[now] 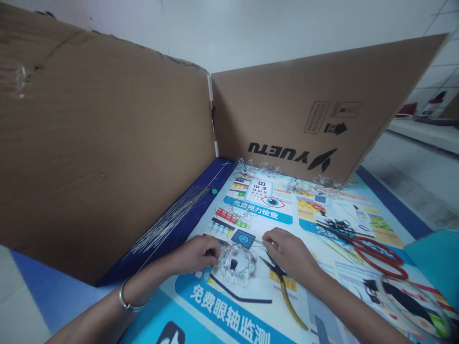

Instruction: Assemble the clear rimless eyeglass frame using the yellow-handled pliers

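A round ring of thin wire with clear bead-like bits (237, 265) lies on the printed sheet in front of me. My left hand (201, 252) is closed at its left edge, the fingertips pinched on the wire. Across from it, my right hand (289, 249) is closed too, thumb and finger pressed together. A thin pale wire seems to run from these fingertips toward the ring. Beneath my right hand lie pliers (284, 292) with yellow handles, jaws parted and pointing up-left. A dark bent strip (240, 298) rests just below the ring.
Cardboard panels (143, 134) stand at the left and the back (287, 110). Many straight wires (172, 217) lie along the left panel. Clear wire pieces (328, 182) line the back. At right are red-handled scissors (382, 258), black loops (340, 226) and a clear ring (385, 291).
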`<state>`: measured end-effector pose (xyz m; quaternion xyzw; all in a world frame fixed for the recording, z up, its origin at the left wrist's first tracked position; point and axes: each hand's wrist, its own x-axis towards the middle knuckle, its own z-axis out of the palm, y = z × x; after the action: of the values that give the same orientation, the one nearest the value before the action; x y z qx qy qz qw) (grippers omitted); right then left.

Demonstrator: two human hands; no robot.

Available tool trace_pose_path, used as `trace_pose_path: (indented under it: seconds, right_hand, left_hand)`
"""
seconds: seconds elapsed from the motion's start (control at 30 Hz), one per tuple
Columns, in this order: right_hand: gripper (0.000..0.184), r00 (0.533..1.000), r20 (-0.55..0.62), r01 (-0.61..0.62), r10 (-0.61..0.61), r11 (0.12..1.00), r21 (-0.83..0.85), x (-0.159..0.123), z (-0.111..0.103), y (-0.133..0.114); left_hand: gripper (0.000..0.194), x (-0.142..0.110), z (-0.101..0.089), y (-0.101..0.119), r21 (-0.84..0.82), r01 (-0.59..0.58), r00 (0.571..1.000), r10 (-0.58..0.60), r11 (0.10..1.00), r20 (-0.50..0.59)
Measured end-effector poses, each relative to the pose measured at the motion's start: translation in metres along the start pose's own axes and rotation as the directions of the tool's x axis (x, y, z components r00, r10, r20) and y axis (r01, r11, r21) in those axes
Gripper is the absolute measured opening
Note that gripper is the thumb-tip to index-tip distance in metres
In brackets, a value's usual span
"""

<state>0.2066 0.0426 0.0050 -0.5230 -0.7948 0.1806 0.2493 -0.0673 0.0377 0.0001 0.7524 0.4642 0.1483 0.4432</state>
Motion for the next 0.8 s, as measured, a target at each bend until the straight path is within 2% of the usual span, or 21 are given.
trace_pose_path:
  seconds: [0.23,0.4,0.6,0.8]
  right_hand:
    - [0.019,0.997,-0.064,0.04,-0.044,0.998,-0.057,0.004,0.015,0.022]
    - [0.02,0.992,-0.089,0.085,-0.09,0.994,-0.063,0.004,0.022,0.028]
    - [0.021,0.988,-0.06,0.137,-0.141,0.988,-0.067,0.005,0.023,0.03]
    - [0.019,0.989,-0.037,0.144,-0.146,0.989,-0.043,0.006,0.023,0.03]
  left_hand:
    - [0.008,0.0,-0.003,-0.001,-0.086,0.055,0.998,-0.051,0.995,0.045]
    - [0.011,0.001,-0.005,0.0,-0.127,0.096,0.994,-0.09,0.987,0.057]
    - [0.01,0.002,-0.006,0.004,-0.108,0.08,0.995,-0.072,0.991,0.075]
    - [0.008,0.004,0.0,-0.002,-0.045,0.1,0.994,-0.099,0.994,0.035]
